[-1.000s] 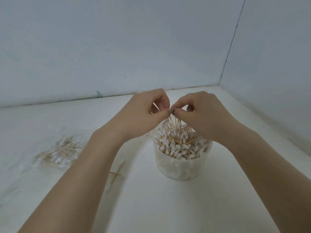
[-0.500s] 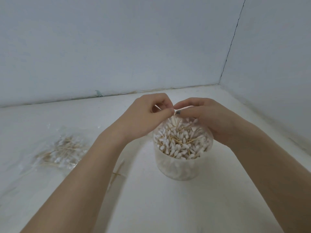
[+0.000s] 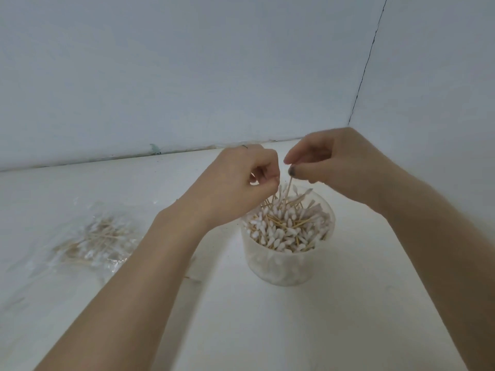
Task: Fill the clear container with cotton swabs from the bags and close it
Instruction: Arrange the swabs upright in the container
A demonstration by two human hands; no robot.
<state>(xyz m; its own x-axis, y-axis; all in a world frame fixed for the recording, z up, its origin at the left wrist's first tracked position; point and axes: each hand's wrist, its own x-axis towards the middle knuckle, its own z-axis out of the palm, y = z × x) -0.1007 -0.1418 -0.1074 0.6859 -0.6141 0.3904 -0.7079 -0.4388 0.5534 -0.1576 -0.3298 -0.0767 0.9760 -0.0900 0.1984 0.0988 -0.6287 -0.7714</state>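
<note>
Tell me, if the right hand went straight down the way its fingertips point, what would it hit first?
Most likely the cotton swabs heaped in the clear container. The right hand already pinches one upright swab just above them.

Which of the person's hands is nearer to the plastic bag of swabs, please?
Left. The left hand is above the container's near-left rim, on the bag's side; the right hand is above its far-right rim.

Container point(image 3: 288, 266) frosted plastic; swabs point(image 3: 284, 226) wooden-sticked (cotton tips); bag point(image 3: 91, 245) glossy film.
</note>
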